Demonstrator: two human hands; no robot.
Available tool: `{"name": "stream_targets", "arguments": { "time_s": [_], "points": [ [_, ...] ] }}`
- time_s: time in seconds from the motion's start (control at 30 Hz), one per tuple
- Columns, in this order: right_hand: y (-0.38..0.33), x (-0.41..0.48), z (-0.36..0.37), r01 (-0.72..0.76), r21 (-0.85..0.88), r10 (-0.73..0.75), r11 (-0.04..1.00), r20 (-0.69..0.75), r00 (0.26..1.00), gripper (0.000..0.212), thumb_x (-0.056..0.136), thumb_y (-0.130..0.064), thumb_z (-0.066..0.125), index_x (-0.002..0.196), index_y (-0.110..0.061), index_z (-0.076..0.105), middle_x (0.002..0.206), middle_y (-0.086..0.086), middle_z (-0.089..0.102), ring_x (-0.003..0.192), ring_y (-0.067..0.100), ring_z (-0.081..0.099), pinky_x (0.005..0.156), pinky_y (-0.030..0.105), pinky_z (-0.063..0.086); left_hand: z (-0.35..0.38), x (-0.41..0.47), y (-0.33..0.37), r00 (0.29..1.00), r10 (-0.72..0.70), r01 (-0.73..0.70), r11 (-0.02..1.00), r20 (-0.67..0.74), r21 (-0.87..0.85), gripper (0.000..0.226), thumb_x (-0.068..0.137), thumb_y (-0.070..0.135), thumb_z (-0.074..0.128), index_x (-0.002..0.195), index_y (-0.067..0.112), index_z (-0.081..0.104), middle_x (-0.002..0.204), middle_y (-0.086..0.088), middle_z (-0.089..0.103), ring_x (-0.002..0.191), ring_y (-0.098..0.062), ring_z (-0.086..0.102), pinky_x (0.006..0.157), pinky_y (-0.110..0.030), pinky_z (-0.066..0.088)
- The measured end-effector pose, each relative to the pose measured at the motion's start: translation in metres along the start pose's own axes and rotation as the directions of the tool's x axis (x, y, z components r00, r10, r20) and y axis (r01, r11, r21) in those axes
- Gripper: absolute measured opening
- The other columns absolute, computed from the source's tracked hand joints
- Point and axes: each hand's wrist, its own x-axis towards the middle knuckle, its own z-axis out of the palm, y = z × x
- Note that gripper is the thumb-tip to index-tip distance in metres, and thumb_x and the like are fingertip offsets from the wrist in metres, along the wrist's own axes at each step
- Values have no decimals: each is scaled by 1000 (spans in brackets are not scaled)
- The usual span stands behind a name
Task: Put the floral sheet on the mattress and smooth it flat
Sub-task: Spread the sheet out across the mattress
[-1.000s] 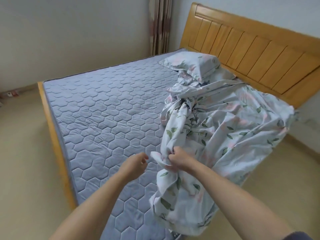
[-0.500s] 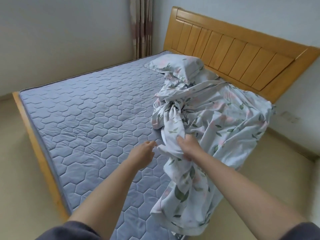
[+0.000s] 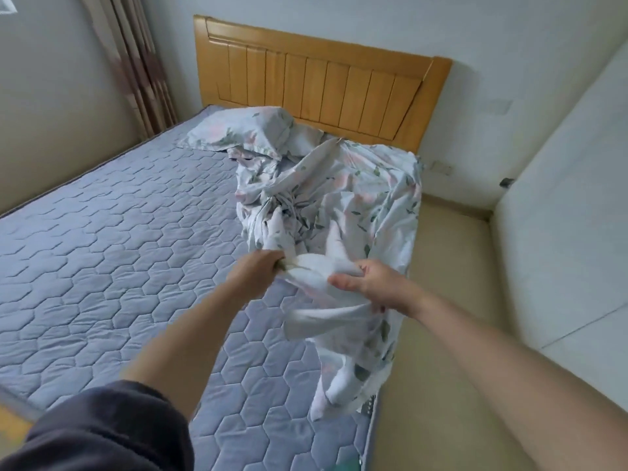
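Left hand [image 3: 258,271]: I read it clamped on a bunched fold of the floral sheet [image 3: 356,198] | right hand [image 3: 370,282]: gripping the same fold, just beside the left | sheet: crumpled along the mattress [image 3: 119,249] right side, one end hanging over the edge | pillow [image 3: 244,132]: against the headboard [image 3: 323,83].

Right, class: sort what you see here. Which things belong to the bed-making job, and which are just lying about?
Part of the job: floral sheet, bunched along the bed's right side; mattress, mostly bare; left hand and right hand, both gripping the sheet.
Just there: pillow; headboard; curtain.
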Motion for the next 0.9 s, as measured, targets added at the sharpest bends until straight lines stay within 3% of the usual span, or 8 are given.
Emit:
{"name": "stream_targets", "arguments": {
  "time_s": [0.1, 0.17, 0.3, 0.37, 0.53, 0.7, 0.83, 0.9],
  "points": [
    [13, -17, -15, -84, -484, 22, 871, -132, 991, 56, 72, -50, 75, 117, -24, 53, 106, -17, 58, 96, 3, 58, 80, 25, 50, -18, -16, 1, 998, 49, -50, 998, 30, 33, 17, 93, 20, 51, 85, 9, 61, 80, -15, 64, 76, -34, 61, 64, -39, 47],
    [26, -21, -18, -187, -737, 47, 650, -207, 977, 40, 72, -45, 72, 98, -27, 48, 98, -5, 62, 85, 17, 59, 68, 32, 47, -24, -29, 8, 990, 131, -134, 989, 48, 68, 26, 95, 30, 49, 80, 12, 59, 77, -14, 62, 74, -34, 59, 62, -38, 46],
    [31, -30, -12, -221, -786, -12, 577, -278, 960, 11, 81, -29, 59, 92, -24, 58, 95, 3, 66, 82, 25, 57, 64, 31, 44, -29, -60, 16, 961, 251, -276, 912, 121, 304, 40, 83, 61, 52, 88, 22, 59, 81, -6, 64, 77, -29, 61, 59, -29, 39],
    [27, -34, -4, -153, -814, -39, 561, -211, 977, 14, 83, -33, 61, 95, -26, 61, 92, 0, 65, 85, 24, 59, 67, 32, 46, -35, -61, 1, 971, 184, -231, 885, 151, 405, 26, 87, 40, 58, 102, 20, 60, 96, -4, 63, 90, -29, 62, 65, -31, 42],
    [19, -36, 1, -274, -746, 30, 607, -322, 946, 22, 80, -11, 46, 66, -28, 44, 82, 1, 55, 78, 24, 52, 56, 28, 36, -53, -45, -32, 995, -60, 59, 998, 82, 24, 11, 88, 10, 53, 77, 13, 57, 74, -7, 57, 77, -29, 56, 61, -30, 36],
    [21, -12, 37, -310, -392, 37, 866, -568, 822, 25, 75, 7, 42, 81, -16, 50, 89, 10, 59, 83, 28, 55, 63, 31, 43, -57, -29, -18, 977, 102, -74, 986, 186, -152, 12, 90, 10, 50, 89, 6, 62, 78, -11, 59, 76, -23, 52, 60, -28, 33],
    [15, 10, 81, -246, -185, 76, 951, -635, 769, 33, 75, 9, 39, 67, -23, 45, 82, 4, 56, 79, 21, 51, 60, 28, 35, -70, -20, -26, 938, 208, -216, 976, 278, -2, 33, 96, 32, 45, 71, 10, 50, 64, -6, 50, 66, -24, 49, 55, -31, 31],
    [14, 13, 89, -236, -165, 75, 958, -648, 758, 30, 81, 2, 40, 62, -21, 39, 71, 0, 51, 73, 20, 47, 64, 28, 33, -81, -14, -44, 918, 269, -333, 921, 292, 200, 29, 95, 39, 45, 85, 13, 52, 74, -5, 55, 73, -28, 56, 58, -31, 33]
  ]
}}
